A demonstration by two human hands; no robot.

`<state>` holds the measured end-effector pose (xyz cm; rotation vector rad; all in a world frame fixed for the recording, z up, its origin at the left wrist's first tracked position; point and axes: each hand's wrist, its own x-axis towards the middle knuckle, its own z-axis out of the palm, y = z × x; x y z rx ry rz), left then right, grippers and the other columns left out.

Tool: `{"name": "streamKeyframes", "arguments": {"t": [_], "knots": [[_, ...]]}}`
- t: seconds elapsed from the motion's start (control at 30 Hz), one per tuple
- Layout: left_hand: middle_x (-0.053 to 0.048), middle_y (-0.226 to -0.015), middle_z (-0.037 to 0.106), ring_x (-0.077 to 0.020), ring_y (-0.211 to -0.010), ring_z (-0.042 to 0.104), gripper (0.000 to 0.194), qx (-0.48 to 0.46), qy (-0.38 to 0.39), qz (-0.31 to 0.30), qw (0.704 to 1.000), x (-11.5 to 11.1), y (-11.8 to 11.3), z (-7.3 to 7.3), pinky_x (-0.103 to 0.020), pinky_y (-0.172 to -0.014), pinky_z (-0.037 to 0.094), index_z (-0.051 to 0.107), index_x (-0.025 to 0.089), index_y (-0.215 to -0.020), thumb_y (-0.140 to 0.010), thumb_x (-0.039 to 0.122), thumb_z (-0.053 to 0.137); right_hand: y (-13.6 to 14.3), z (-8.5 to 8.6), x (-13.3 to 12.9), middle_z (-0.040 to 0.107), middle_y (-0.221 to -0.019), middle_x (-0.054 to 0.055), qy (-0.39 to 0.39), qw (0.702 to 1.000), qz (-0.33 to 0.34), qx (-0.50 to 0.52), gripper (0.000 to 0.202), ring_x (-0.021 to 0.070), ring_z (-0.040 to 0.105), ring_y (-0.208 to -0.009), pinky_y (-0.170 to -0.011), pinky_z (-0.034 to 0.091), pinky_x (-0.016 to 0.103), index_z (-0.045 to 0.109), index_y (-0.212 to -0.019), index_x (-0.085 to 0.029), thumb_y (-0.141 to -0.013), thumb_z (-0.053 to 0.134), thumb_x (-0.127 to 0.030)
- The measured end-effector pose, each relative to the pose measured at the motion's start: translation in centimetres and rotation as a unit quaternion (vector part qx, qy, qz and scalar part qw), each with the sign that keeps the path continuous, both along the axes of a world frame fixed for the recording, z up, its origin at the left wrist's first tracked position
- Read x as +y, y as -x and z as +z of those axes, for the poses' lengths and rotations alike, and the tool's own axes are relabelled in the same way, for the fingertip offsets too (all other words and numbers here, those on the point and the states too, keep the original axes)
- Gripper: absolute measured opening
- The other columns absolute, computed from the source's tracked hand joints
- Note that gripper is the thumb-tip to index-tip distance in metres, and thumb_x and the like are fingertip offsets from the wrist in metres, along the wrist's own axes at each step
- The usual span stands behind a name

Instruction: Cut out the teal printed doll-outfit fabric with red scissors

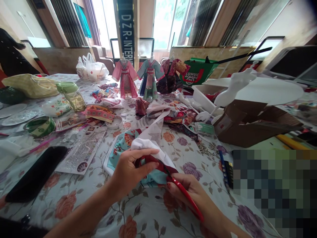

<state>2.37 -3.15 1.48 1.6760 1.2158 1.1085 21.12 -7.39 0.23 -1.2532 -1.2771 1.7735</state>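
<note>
My left hand (135, 167) is closed on a bunched piece of printed fabric (119, 148), light blue with dark red parts and a white backing. Its thumb and fingers pinch a dark red fold. Lower right of it, my right hand (184, 188) is wrapped round red-handled scissors (187, 196). Their dark blades point up and left, against the red edge of the fabric. How far the blades are parted is too small to tell. White cloth lies above my left fingers and partly covers the print.
Small dresses on stands (125, 79) are at the back. A phone (37, 173) and a bead sheet (81, 148) lie left. At right are a cardboard box (247, 127), a white mannequin (235, 86) and a blue pen-like item (223, 170). Fabric scraps (180, 114) lie mid-table.
</note>
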Motion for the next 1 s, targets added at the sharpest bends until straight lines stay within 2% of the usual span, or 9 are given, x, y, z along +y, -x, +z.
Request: {"name": "streamKeyframes", "arguments": {"t": [0.2, 0.37, 0.53, 0.83, 1.0], "knots": [[0.000, -0.075, 0.070, -0.0144, -0.071, 0.061, 0.027, 0.003, 0.007, -0.027, 1.000, 0.0, -0.1, -0.2, -0.022, -0.068, 0.050, 0.077, 0.022, -0.096, -0.070, 0.025, 0.076, -0.1, -0.4, -0.1, 0.049, -0.053, -0.001, -0.025, 0.999, 0.023, 0.010, 0.050, 0.0118, 0.043, -0.051, -0.050, 0.032, 0.024, 0.046, -0.057, -0.018, -0.077, 0.061, -0.062], [-0.001, -0.075, 0.071, -0.0126, -0.068, 0.058, 0.026, 0.008, -0.015, -0.025, 1.000, -0.2, -0.4, -0.4, -0.021, -0.065, 0.048, 0.077, 0.020, -0.094, -0.068, 0.018, 0.075, 0.1, -0.2, 0.1, 0.049, -0.052, -0.001, -0.031, 0.999, 0.028, 0.016, 0.052, 0.0121, 0.044, -0.050, -0.050, 0.035, 0.025, 0.045, -0.057, -0.018, -0.077, 0.059, -0.064], [-0.001, -0.076, 0.072, -0.0114, -0.065, 0.057, 0.025, -0.001, -0.013, -0.031, 0.999, -0.2, -0.5, -0.6, -0.019, -0.062, 0.047, 0.077, 0.019, -0.094, -0.069, 0.018, 0.075, 0.3, 0.1, 0.3, 0.044, -0.050, -0.002, -0.035, 0.999, 0.025, 0.012, 0.055, 0.0122, 0.045, -0.049, -0.050, 0.037, 0.025, 0.044, -0.055, -0.018, -0.074, 0.059, -0.068], [0.000, -0.074, 0.069, -0.0112, -0.064, 0.055, 0.028, -0.017, 0.029, -0.047, 0.998, 0.0, -0.4, -1.1, -0.019, -0.055, 0.044, 0.076, 0.021, -0.098, -0.070, 0.022, 0.074, 0.2, -0.6, 0.2, 0.043, -0.051, -0.004, -0.023, 0.999, 0.019, 0.039, 0.054, 0.0105, 0.042, -0.049, -0.049, 0.037, 0.024, 0.043, -0.056, -0.018, -0.075, 0.061, -0.066], [0.001, -0.071, 0.067, -0.0091, -0.059, 0.050, 0.028, -0.026, 0.048, -0.038, 0.998, 0.0, -0.4, -1.0, -0.018, -0.054, 0.042, 0.077, 0.021, -0.096, -0.068, 0.022, 0.075, 0.1, -0.7, 0.1, 0.046, -0.051, -0.002, -0.036, 0.999, 0.032, 0.019, 0.053, 0.0113, 0.043, -0.049, -0.049, 0.033, 0.025, 0.044, -0.056, -0.018, -0.077, 0.059, -0.064]]}}
